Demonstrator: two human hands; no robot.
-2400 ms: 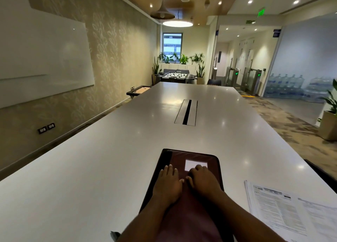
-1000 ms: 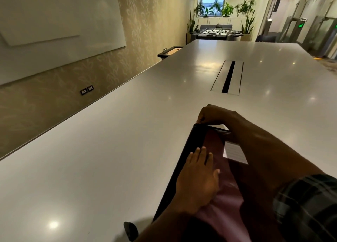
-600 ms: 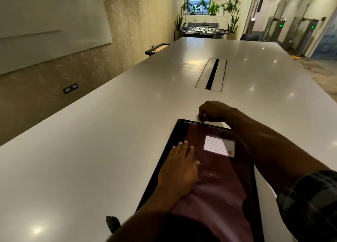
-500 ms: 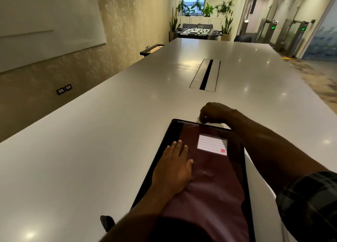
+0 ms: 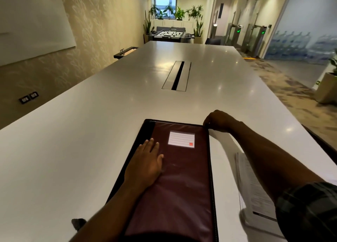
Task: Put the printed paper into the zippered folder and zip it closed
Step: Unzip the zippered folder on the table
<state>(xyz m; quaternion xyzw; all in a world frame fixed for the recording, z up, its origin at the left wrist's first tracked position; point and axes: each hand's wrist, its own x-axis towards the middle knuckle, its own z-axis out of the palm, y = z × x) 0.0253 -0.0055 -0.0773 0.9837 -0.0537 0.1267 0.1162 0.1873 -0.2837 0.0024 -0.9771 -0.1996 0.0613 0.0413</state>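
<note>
A maroon zippered folder (image 5: pixel 182 183) with a black edge and a white label lies flat on the white table (image 5: pixel 91 132) in front of me. My left hand (image 5: pixel 145 163) rests flat on its left half, fingers together. My right hand (image 5: pixel 218 121) is closed at the folder's far right corner, pinching at the zipper there; the pull itself is hidden by the fingers. The printed paper (image 5: pixel 255 192) lies on the table to the right of the folder, partly under my right forearm.
A cable slot (image 5: pixel 176 76) is set into the table's middle. A small dark object (image 5: pixel 78 223) sits at the near table edge to the left. A potted plant (image 5: pixel 328 84) stands on the carpet at right. A whiteboard hangs on the left wall.
My right hand has moved along the folder's far edge from the far left part to the far right corner. My left hand stays pressed on the cover. The camera has swung right.
</note>
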